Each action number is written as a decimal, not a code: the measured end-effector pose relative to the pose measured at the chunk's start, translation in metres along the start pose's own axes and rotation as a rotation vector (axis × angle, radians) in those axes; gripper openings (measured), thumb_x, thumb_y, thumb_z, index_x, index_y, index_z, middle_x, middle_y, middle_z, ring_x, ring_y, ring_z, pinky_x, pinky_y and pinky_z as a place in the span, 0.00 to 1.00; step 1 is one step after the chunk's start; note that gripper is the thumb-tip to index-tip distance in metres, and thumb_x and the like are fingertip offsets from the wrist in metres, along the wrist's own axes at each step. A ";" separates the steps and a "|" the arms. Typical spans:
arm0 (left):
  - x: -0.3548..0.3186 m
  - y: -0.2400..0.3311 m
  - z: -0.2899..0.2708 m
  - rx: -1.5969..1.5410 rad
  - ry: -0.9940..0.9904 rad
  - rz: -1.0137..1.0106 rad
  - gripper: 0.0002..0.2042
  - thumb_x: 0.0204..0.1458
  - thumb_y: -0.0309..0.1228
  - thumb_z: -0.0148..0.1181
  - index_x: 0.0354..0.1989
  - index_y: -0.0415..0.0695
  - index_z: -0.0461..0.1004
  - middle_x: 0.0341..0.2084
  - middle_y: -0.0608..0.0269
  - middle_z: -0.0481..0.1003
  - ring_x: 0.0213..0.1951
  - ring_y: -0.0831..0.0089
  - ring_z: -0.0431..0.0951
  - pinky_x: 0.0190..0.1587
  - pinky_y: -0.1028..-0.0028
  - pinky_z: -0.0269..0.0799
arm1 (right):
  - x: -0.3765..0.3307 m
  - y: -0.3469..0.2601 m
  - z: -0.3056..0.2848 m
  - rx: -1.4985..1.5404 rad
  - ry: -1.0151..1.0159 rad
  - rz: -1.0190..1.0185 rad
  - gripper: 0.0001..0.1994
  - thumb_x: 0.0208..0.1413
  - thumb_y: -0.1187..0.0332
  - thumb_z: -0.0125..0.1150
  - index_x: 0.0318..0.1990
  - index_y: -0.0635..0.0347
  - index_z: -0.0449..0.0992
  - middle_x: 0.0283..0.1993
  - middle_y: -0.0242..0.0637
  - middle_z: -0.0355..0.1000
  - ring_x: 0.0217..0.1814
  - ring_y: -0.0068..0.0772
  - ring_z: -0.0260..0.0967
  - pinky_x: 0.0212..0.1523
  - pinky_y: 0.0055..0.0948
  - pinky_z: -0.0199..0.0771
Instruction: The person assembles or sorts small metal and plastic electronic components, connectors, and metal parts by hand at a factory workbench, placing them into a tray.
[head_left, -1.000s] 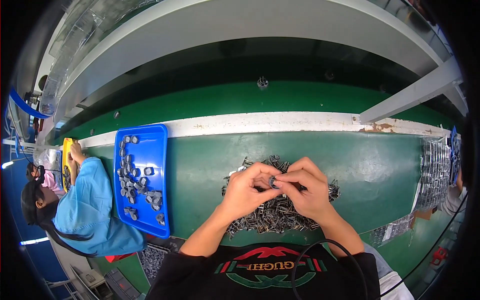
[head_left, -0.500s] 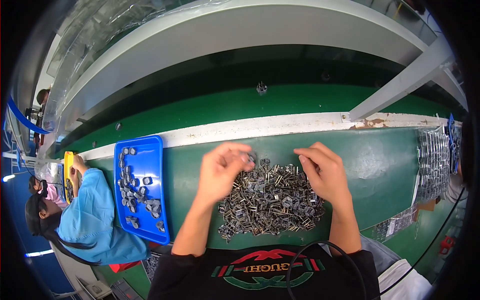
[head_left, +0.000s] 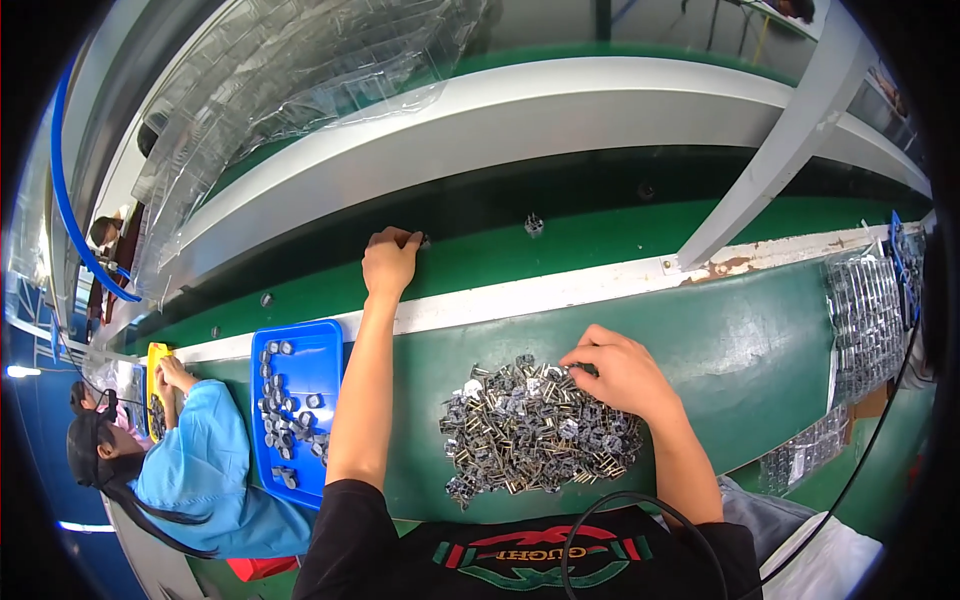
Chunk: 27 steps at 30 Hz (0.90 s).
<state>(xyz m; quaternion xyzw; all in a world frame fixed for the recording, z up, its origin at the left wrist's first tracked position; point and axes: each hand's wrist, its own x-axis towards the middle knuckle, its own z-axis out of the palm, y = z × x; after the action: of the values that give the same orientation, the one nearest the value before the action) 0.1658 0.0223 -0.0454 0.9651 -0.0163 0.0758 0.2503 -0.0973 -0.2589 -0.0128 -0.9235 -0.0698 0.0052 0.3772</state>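
My left hand (head_left: 390, 262) reaches over the dark green strip beyond the white rail, its fingers pinched at a small grey plug part (head_left: 426, 241). On the near worktop lies a heap of small dark plug parts (head_left: 535, 430) with brass-coloured metal pins. My right hand (head_left: 622, 372) is at the heap's upper right edge, thumb and fingers brought together. Whatever sits between those fingertips is too small to make out. Farther along the strip, another plug part (head_left: 534, 226) stands with its pins up.
A blue tray (head_left: 338, 350) of grey plastic pieces stands left of my left forearm. The white rail (head_left: 520, 292) divides worktop and strip. A slanted metal post (head_left: 765, 150) rises at right, near stacked clear plastic trays (head_left: 865, 310). A co-worker in blue (head_left: 215, 470) sits at left by a yellow tray (head_left: 153, 385).
My left hand has gone from above the heap, up and left across the rail to the strip, with the small part. My right hand has come down onto the heap's edge. The view has tilted.
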 end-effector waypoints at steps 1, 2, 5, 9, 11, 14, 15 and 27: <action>0.002 -0.001 -0.003 0.001 0.004 0.001 0.13 0.53 0.43 0.65 0.37 0.45 0.82 0.37 0.57 0.81 0.42 0.56 0.81 0.46 0.60 0.76 | 0.000 0.001 -0.002 0.014 -0.036 0.040 0.06 0.52 0.68 0.64 0.37 0.53 0.83 0.36 0.34 0.73 0.39 0.40 0.74 0.42 0.39 0.74; 0.003 -0.003 -0.008 -0.015 0.037 -0.002 0.14 0.53 0.44 0.64 0.38 0.46 0.82 0.38 0.56 0.81 0.41 0.55 0.81 0.46 0.60 0.76 | 0.000 0.002 -0.004 0.014 -0.034 0.035 0.06 0.52 0.68 0.64 0.37 0.53 0.83 0.36 0.34 0.73 0.39 0.40 0.74 0.42 0.39 0.74; 0.014 -0.043 -0.031 0.090 0.137 0.007 0.14 0.53 0.45 0.63 0.39 0.48 0.81 0.38 0.54 0.80 0.41 0.52 0.80 0.46 0.58 0.76 | 0.000 0.004 -0.002 0.012 -0.008 0.013 0.05 0.50 0.69 0.66 0.35 0.54 0.82 0.36 0.34 0.73 0.37 0.40 0.74 0.39 0.38 0.74; 0.029 -0.148 -0.082 0.575 0.267 -0.055 0.15 0.53 0.38 0.59 0.48 0.49 0.78 0.44 0.45 0.77 0.46 0.45 0.78 0.52 0.56 0.74 | 0.004 -0.002 0.006 -0.034 0.151 -0.157 0.05 0.45 0.74 0.67 0.31 0.56 0.79 0.35 0.32 0.72 0.34 0.38 0.74 0.33 0.35 0.74; 0.028 -0.175 -0.092 0.666 0.266 -0.207 0.19 0.54 0.36 0.56 0.55 0.49 0.75 0.49 0.41 0.74 0.49 0.42 0.76 0.55 0.55 0.73 | 0.004 -0.003 0.001 -0.124 0.294 -0.257 0.07 0.41 0.77 0.67 0.29 0.58 0.75 0.35 0.31 0.72 0.32 0.36 0.74 0.29 0.34 0.74; 0.032 -0.258 -0.147 0.596 -0.030 -0.405 0.22 0.54 0.33 0.54 0.59 0.48 0.71 0.53 0.40 0.74 0.53 0.42 0.75 0.57 0.54 0.72 | 0.010 -0.017 0.001 -0.080 0.342 -0.358 0.08 0.40 0.78 0.66 0.28 0.58 0.74 0.35 0.32 0.74 0.30 0.38 0.74 0.28 0.33 0.75; 0.024 -0.261 -0.133 0.484 0.025 -0.219 0.19 0.54 0.32 0.56 0.55 0.46 0.74 0.48 0.43 0.77 0.53 0.46 0.76 0.56 0.55 0.72 | 0.011 -0.012 0.003 -0.088 0.341 -0.344 0.08 0.40 0.78 0.66 0.28 0.58 0.74 0.35 0.32 0.74 0.30 0.38 0.74 0.28 0.33 0.75; -0.002 -0.139 -0.106 -0.007 0.124 0.110 0.15 0.46 0.26 0.69 0.44 0.38 0.78 0.32 0.51 0.81 0.34 0.61 0.83 0.39 0.67 0.78 | 0.005 -0.015 0.008 0.318 0.191 -0.186 0.09 0.44 0.84 0.63 0.34 0.64 0.78 0.35 0.36 0.77 0.31 0.26 0.76 0.30 0.22 0.74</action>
<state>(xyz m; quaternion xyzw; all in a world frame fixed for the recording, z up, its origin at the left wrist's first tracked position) 0.1589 0.1954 -0.0208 0.9553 -0.0541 0.1488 0.2496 -0.0949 -0.2419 -0.0079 -0.8383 -0.1168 -0.1063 0.5219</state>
